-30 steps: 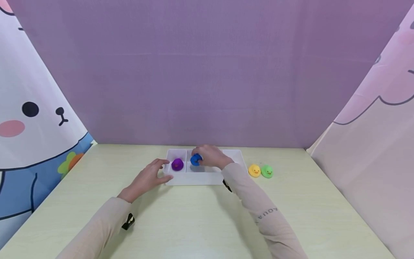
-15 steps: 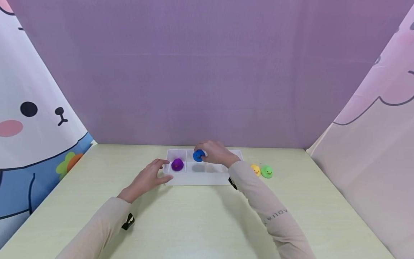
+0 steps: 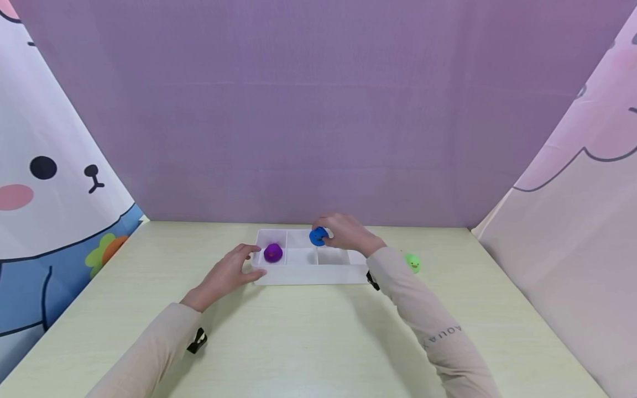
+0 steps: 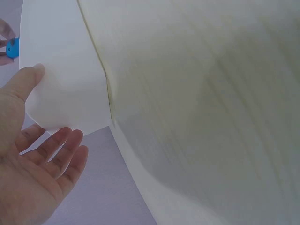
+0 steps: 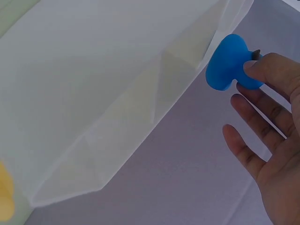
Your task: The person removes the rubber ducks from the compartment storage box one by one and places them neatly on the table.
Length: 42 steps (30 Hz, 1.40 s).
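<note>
My right hand (image 3: 346, 232) pinches a blue rubber duck (image 3: 318, 236) between thumb and index finger, its other fingers spread. The duck is held up over the back rim of a white divided tray (image 3: 311, 275), near its middle; its wide flat base shows in the right wrist view. At the tray's left front corner my left hand (image 3: 226, 276) holds on, thumb (image 4: 29, 79) on the front wall and index finger at the left end, the other fingers loosely bent. A purple duck (image 3: 272, 253) sits in the leftmost compartment.
To the tray's right a green duck (image 3: 412, 262) stands on the pale table (image 3: 298, 342), partly behind the right sleeve. A yellow duck (image 5: 5, 192) shows at the edge of the right wrist view. Behind the table rises a purple cloth wall (image 3: 318, 110).
My right hand has lifted the blue duck from the second compartment and carried it right and back. Its sleeve now covers the yellow duck in the head view. The left hand stays put.
</note>
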{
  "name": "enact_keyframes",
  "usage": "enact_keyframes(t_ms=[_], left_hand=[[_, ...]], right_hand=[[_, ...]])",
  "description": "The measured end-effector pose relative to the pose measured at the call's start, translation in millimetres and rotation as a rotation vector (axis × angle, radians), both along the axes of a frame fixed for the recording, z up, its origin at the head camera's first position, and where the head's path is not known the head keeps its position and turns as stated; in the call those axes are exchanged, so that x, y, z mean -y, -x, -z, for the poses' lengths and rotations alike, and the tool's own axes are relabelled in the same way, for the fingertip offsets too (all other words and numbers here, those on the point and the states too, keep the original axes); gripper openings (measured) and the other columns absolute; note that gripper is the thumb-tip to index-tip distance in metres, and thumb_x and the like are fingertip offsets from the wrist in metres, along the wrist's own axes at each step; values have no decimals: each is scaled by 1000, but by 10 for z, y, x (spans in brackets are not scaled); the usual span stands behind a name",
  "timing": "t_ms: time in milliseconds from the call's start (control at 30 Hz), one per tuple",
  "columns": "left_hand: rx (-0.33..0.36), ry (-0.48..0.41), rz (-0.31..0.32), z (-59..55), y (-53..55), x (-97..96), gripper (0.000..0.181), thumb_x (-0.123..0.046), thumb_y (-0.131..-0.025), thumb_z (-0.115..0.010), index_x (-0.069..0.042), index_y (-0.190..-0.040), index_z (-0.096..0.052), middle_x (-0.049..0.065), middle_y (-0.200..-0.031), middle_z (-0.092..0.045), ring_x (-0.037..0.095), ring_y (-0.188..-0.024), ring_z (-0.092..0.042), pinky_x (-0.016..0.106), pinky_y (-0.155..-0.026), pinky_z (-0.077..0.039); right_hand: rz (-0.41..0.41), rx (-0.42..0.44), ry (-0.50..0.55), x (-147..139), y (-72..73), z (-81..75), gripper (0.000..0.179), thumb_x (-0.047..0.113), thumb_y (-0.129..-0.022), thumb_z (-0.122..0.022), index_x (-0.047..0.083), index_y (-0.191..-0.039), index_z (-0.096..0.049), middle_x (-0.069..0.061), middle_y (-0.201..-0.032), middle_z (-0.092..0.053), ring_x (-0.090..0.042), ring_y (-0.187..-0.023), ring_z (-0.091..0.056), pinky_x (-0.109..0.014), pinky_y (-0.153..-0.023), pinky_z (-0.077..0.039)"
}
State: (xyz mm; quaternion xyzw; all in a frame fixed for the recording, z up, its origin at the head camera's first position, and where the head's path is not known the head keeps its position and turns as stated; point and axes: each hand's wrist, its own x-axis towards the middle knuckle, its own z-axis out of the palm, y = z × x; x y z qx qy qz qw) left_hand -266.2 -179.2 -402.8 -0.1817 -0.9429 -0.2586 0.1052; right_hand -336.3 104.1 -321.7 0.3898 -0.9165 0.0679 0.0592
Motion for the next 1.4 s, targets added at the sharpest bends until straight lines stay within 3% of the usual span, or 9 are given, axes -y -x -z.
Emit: enact_keyframes(t_ms=[633, 1400], left_hand=[[-2, 0, 3, -12, -7, -7, 61, -37, -79, -69, -3, -126, -49, 15, -122, -53, 32, -104, -58, 46, -82, -51], [3, -4, 14, 17, 7, 5, 61, -38, -80, -69, -4, -126, -49, 15, -120, -55, 30, -104, -58, 45, -82, -51]], right_hand=[[25, -19, 47, -567, -4, -30, 29, 9, -79, -68, 12, -108, -65, -2, -110, -63, -24, -102, -59, -39, -83, -52], [177, 8, 72, -1272, -50, 21, 30, 5, -76, -70, 11, -106, -65, -5, -108, -63, -29, -101, -59, -47, -82, -51]])
